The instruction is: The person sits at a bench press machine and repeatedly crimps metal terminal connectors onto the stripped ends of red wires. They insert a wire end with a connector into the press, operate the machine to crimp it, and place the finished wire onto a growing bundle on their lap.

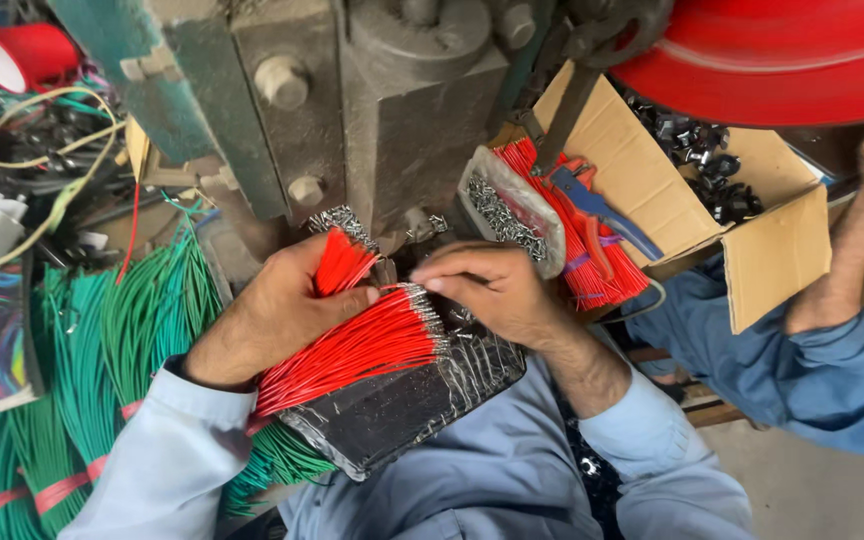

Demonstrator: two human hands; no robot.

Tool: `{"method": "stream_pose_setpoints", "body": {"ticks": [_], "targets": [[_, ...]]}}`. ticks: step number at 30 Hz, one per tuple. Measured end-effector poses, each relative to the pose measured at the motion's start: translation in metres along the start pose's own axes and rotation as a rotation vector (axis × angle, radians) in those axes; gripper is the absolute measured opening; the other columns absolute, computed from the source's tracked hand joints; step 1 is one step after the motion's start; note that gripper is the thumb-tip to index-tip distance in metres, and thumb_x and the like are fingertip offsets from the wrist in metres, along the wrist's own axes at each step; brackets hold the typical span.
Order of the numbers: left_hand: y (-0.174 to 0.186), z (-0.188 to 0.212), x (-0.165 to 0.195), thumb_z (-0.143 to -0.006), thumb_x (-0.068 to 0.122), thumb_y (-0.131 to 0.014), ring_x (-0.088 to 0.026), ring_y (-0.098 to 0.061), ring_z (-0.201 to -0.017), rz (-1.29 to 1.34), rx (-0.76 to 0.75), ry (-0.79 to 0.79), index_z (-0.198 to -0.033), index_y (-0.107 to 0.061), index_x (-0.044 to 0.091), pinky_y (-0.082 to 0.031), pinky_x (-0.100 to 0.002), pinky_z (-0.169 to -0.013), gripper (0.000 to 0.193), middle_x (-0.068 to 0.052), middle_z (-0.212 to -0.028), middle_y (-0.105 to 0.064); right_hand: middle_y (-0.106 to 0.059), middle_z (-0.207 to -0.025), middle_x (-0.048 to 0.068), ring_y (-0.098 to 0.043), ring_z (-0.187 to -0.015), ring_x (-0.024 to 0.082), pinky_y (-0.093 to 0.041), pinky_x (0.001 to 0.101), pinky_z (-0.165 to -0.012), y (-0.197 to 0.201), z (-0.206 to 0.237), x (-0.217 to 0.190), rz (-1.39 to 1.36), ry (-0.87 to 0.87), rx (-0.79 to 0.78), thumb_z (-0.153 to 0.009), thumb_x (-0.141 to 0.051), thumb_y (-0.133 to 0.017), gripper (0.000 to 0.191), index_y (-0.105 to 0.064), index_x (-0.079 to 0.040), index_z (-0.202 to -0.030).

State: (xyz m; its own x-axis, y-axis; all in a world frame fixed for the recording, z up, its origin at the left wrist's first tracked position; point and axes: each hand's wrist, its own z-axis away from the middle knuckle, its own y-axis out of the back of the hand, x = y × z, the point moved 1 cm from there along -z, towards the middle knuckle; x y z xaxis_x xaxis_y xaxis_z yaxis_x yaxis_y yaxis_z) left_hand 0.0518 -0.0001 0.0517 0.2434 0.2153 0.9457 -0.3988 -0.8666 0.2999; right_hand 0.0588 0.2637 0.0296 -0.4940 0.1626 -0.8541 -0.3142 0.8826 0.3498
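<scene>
The bundle of red wires [352,350] lies across a black plastic-wrapped pad [402,405], clasped by the left hand [272,315] closed around it. The right hand [492,290] pinches at the metal wire tips [424,312]. Farther right, a cardboard box [772,260] holds more red wires [592,270], blue pliers [597,210] and black parts [712,170].

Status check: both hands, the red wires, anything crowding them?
Left hand gripping the red wire bundle. Right hand pinching at its metal-tipped ends. Grey press close above; another person's arm off right, apart.
</scene>
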Motion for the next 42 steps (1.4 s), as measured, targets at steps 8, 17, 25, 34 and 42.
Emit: {"method": "stream_pose_setpoints", "body": {"ticks": [8, 17, 25, 34, 42], "targets": [[0.02, 0.004, -0.032, -0.091, 0.008, -0.067, -0.009, -0.061, -0.08, -0.01, -0.017, -0.134, -0.107, -0.066, 0.002, -0.056, -0.03, -0.073, 0.018, -0.004, -0.084, -0.071, -0.069, -0.109, 0.008, -0.069, -0.098, 0.021, -0.057, 0.0305, -0.085, 0.002, 0.014, 0.012, 0.515, -0.207, -0.04, -0.083, -0.005, -0.079, 0.025, -0.073, -0.002, -0.107], [0.033, 0.003, -0.059, -0.094, 0.021, -0.071, -0.008, -0.062, -0.069, -0.061, 0.022, -0.07, -0.101, -0.069, 0.003, -0.055, -0.03, -0.067, 0.02, -0.004, -0.073, -0.069, -0.067, -0.11, 0.007, -0.066, -0.108, 0.02, -0.053, 0.0303, -0.094, -0.022, 0.016, 0.058, 0.546, -0.125, 0.012, -0.089, -0.003, -0.079, 0.017, -0.075, -0.002, -0.105], [0.033, 0.002, -0.065, -0.093, 0.018, -0.07, -0.005, -0.061, -0.071, 0.042, -0.027, -0.063, -0.102, -0.073, 0.005, -0.056, -0.028, -0.068, 0.017, 0.0, -0.075, -0.072, -0.067, -0.109, 0.007, -0.066, -0.106, 0.021, -0.053, 0.0322, -0.092, -0.02, 0.013, 0.053, 0.642, -0.096, -0.078, -0.086, -0.003, -0.078, 0.017, -0.076, -0.005, -0.102], [0.017, 0.004, -0.029, -0.094, 0.014, -0.071, -0.005, -0.059, -0.077, 0.062, -0.034, -0.055, -0.1, -0.071, 0.003, -0.056, -0.027, -0.072, 0.013, 0.001, -0.079, -0.069, -0.068, -0.102, 0.006, -0.066, -0.101, 0.023, -0.054, 0.0352, -0.088, 0.001, 0.016, 0.01, 0.666, -0.034, -0.1, -0.084, -0.009, -0.079, 0.015, -0.077, -0.007, -0.099], [-0.012, -0.002, 0.002, -0.092, 0.012, -0.074, -0.006, -0.061, -0.081, 0.113, -0.025, 0.011, -0.104, -0.07, 0.002, -0.056, -0.027, -0.075, 0.017, 0.003, -0.085, -0.069, -0.071, -0.096, 0.005, -0.07, -0.096, 0.023, -0.056, 0.0345, -0.086, 0.041, 0.036, -0.01, 0.594, -0.001, -0.04, -0.087, -0.007, -0.076, 0.01, -0.071, -0.004, -0.095]]}}
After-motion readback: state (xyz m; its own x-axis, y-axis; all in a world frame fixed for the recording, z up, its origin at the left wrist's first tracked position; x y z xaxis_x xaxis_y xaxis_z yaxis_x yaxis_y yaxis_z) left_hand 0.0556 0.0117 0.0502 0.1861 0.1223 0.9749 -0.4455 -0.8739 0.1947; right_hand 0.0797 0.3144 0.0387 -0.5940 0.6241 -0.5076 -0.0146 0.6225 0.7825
